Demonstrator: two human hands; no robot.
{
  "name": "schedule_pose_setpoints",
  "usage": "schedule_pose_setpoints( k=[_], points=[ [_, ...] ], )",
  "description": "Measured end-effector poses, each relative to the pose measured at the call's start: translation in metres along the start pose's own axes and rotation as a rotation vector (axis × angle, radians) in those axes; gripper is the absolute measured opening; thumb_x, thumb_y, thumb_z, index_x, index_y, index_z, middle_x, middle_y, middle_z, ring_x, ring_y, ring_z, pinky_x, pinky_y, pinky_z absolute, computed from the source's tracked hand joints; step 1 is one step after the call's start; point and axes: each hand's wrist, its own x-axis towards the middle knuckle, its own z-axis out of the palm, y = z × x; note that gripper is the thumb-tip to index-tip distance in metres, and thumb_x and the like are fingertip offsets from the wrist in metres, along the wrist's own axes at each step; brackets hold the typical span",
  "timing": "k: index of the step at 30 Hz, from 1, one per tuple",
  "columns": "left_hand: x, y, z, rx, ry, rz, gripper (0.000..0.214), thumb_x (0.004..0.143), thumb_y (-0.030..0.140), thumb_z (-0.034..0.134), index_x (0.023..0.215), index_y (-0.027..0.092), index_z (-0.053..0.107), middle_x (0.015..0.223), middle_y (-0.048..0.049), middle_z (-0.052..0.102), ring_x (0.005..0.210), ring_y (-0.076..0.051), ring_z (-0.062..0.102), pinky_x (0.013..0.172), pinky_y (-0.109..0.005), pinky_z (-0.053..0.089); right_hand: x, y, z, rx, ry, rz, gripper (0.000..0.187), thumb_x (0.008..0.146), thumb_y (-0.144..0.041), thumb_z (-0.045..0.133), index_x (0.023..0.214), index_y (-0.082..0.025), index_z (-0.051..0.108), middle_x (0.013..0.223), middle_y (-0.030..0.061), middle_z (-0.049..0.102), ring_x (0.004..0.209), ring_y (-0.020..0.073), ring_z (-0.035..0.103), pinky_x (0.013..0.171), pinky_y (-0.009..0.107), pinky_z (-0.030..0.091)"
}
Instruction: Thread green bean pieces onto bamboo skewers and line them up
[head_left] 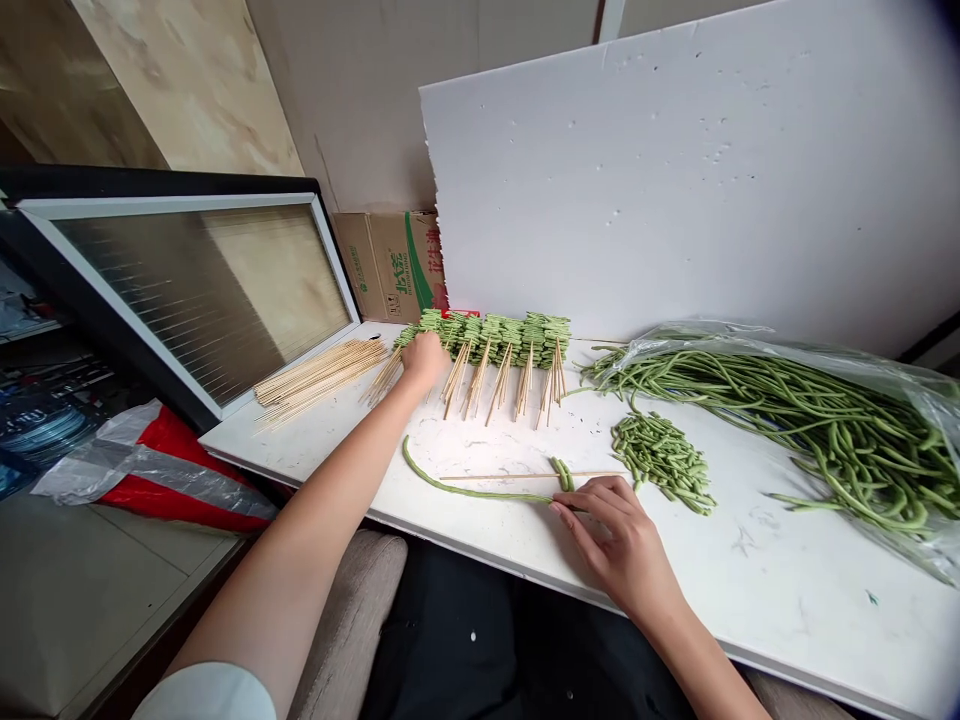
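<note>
My left hand point(425, 360) reaches to the left end of a row of stacked green bean skewers point(512, 335). Its fingers are curled closed against the stack, and what they hold, if anything, is hidden. Near the front edge, my right hand point(616, 525) pinches the right end of a long green bean point(469, 491), which curves away to the left along the table. Just behind that bean lies a single bamboo skewer point(517, 475). Short bean pieces point(561, 474) sit on it, close to my right fingertips.
A heap of cut bean pieces point(664, 458) lies right of my right hand. Long beans point(817, 410) fill a clear plastic bag at the right. Bare bamboo skewers point(326, 375) are piled at the left by a glass-paned frame point(202, 290). A cardboard box point(390, 265) and white foam board point(675, 180) stand behind.
</note>
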Motion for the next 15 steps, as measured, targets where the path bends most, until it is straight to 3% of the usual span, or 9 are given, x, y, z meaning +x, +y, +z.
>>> schedule_pose_setpoints(
  k=[3,7,10,15],
  points=[
    [0.001,-0.014,0.0,0.134,-0.035,0.004,0.02,0.091,0.029,0.073,0.101,0.012,0.077,0.103,-0.0233,0.076,0.104,-0.038,0.072,0.087,-0.04,0.052,0.001,-0.001,-0.001,0.004,0.005,-0.006,0.014,0.102,-0.029,0.067,0.106,-0.024,0.079,0.09,0.0091,0.075,0.091,0.0282,0.065,0.078,0.043,0.059],
    [-0.002,-0.015,0.004,0.2,-0.105,0.044,0.03,0.085,0.035,0.083,0.103,0.012,0.075,0.11,-0.0255,0.075,0.109,-0.041,0.072,0.09,-0.041,0.054,0.001,-0.001,0.0,0.005,0.01,-0.012,0.013,0.102,-0.027,0.068,0.106,-0.023,0.079,0.09,0.0092,0.076,0.091,0.0282,0.065,0.078,0.043,0.059],
    [-0.003,-0.011,0.009,0.209,-0.148,0.04,0.024,0.082,0.023,0.083,0.102,0.012,0.076,0.11,-0.0248,0.076,0.108,-0.039,0.072,0.089,-0.04,0.054,0.001,0.0,0.001,0.003,0.014,-0.018,0.012,0.102,-0.027,0.068,0.106,-0.023,0.079,0.09,0.0088,0.076,0.091,0.028,0.064,0.078,0.043,0.059],
    [-0.001,-0.011,0.009,0.181,-0.118,0.016,0.016,0.085,0.009,0.069,0.099,0.012,0.077,0.108,-0.0235,0.076,0.103,-0.035,0.072,0.085,-0.038,0.052,0.001,0.0,0.001,0.0,0.01,-0.021,0.012,0.102,-0.027,0.068,0.107,-0.023,0.078,0.091,0.009,0.076,0.091,0.0284,0.064,0.078,0.044,0.059]
  ],
)
